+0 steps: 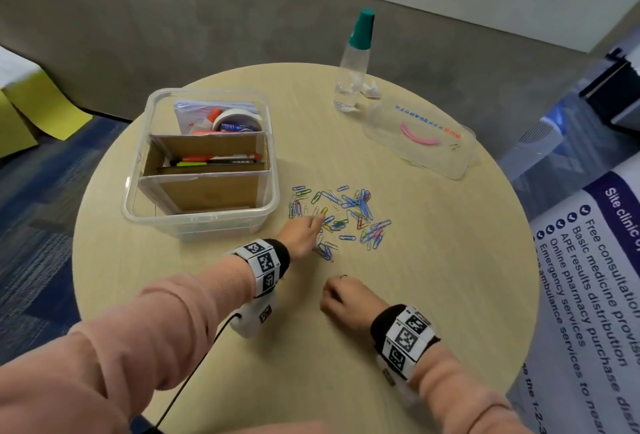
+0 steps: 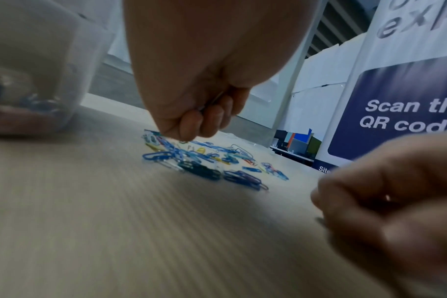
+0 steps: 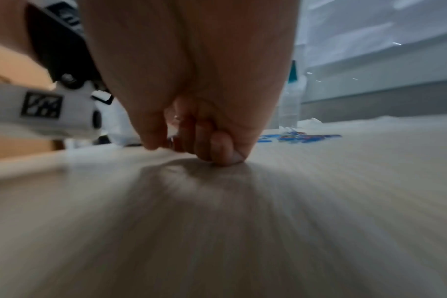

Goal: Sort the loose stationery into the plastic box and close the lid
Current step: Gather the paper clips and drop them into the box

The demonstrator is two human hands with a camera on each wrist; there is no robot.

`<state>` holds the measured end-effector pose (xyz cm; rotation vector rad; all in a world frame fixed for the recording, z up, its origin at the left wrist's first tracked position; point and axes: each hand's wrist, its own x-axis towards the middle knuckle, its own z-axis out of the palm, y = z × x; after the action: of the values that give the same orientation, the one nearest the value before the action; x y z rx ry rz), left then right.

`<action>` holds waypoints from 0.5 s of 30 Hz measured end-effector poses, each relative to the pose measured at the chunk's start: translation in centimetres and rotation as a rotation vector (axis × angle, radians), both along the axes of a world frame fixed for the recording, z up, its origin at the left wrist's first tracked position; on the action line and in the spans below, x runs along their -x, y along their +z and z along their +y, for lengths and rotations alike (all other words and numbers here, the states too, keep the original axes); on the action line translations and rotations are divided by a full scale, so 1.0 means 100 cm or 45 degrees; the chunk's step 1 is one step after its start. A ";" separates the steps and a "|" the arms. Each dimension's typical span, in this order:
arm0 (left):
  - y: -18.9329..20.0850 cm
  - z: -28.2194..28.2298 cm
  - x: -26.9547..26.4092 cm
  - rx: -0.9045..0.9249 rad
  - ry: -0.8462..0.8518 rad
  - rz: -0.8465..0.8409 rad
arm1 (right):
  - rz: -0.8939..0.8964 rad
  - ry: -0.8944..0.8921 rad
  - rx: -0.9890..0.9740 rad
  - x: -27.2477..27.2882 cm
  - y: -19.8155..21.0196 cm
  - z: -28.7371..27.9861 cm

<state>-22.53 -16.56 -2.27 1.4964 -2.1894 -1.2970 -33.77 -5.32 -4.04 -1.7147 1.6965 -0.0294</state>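
Several coloured paper clips (image 1: 349, 212) (image 2: 204, 161) lie scattered mid-table, right of the clear plastic box (image 1: 204, 219). The box stands open, with cardboard dividers, pens and a tape roll inside. Its clear lid (image 1: 388, 122) with a pink handle lies apart at the back right. My left hand (image 1: 317, 226) (image 2: 191, 129) is at the pile's near-left edge, fingers curled, with thin clip wire showing between them. My right hand (image 1: 332, 295) (image 3: 191, 145) rests curled on the table nearer me; a small wire loop and glints show in its fingers.
A clear bottle (image 1: 351, 77) with a teal cap stands at the table's far edge, a scrap of white paper (image 1: 370, 89) beside it. A printed banner (image 1: 588, 278) stands off the round table's (image 1: 433, 260) right side. A cable hangs from my left wrist.
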 end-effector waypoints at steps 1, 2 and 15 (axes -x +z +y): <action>0.001 -0.001 0.002 0.030 -0.041 -0.043 | -0.110 -0.146 -0.022 0.004 0.001 -0.001; 0.001 -0.002 0.004 0.047 -0.086 -0.077 | -0.284 -0.361 -0.062 0.010 0.004 -0.002; -0.004 -0.012 0.006 0.287 -0.445 -0.235 | -1.882 -1.686 -0.220 0.062 -0.018 0.004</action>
<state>-23.13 -17.74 -2.71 1.2311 -2.7064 -0.9828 -39.93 -4.93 -5.80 0.0880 1.1532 -1.2996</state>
